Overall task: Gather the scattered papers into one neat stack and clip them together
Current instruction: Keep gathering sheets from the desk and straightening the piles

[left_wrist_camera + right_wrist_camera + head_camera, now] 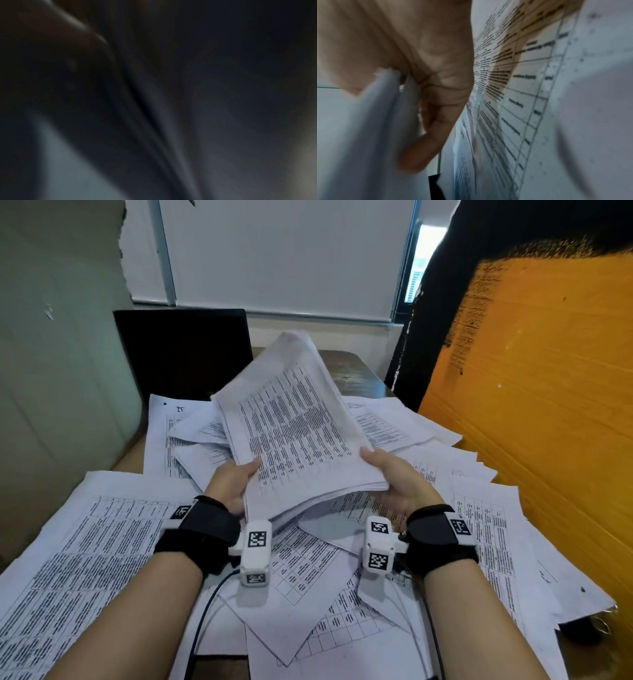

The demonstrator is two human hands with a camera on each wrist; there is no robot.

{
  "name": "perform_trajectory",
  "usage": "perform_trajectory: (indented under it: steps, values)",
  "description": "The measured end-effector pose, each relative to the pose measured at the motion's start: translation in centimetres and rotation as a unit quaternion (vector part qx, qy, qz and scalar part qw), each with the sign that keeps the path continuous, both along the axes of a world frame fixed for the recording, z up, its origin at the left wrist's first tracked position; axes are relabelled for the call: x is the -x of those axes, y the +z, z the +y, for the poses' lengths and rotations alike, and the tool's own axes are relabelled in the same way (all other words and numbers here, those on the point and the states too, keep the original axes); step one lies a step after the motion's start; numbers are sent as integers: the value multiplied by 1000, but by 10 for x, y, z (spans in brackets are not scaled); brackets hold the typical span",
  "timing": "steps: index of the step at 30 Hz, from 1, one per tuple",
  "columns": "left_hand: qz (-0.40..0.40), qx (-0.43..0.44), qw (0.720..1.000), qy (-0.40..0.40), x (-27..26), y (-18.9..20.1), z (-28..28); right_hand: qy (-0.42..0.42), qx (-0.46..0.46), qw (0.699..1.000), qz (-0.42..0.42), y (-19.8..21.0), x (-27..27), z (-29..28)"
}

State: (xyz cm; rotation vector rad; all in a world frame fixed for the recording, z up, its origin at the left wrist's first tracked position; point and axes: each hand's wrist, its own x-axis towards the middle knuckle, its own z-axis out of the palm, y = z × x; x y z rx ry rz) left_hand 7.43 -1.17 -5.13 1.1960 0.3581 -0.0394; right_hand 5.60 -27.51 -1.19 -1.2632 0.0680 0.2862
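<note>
A thick stack of printed papers [294,419] is held tilted above the desk, its far end raised. My left hand [236,477] grips its near left corner, thumb on top. My right hand [390,474] grips the near right corner from below, thumb on the top sheet. In the right wrist view my right hand [426,86] is curled round the stack's edge [373,121], with loose printed sheets [522,94] beside it. Many more printed sheets [102,542] lie scattered over the desk. The left wrist view is dark and blurred. A black binder clip [582,633] peeks out under papers at the right edge.
A black panel [185,354] stands at the back of the desk. A large orange and black board [531,405] leans along the right side. A grey-green wall [58,371] closes the left. Brown desk surface [352,374] shows behind the papers. Cables [205,611] run down from the wrist cameras.
</note>
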Motion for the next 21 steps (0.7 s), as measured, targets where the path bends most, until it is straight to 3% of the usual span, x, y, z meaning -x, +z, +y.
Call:
perform_trajectory:
  steps: [5,7,9,11,15,18,21]
  values:
    - [-1,94,993,70,-3,1,12,-123,-52,990,50,-12,-10,-3]
    - [-26,109,992,50,1,2,15,-99,-110,988,46,-17,-10,-1]
    - [-46,185,981,36,3,2,16,-61,-141,987,41,-18,-9,8]
    - [-83,234,969,19,3,0,15,-53,-132,989,33,-22,-9,16]
    - [-118,247,962,5,-5,-9,18,-58,-115,991,20,-16,-9,10]
    - [-128,268,955,3,-2,-13,16,-161,-153,975,-8,-6,-6,-10]
    - [-146,260,952,-73,-7,-16,20,-336,-71,939,16,-4,0,-20]
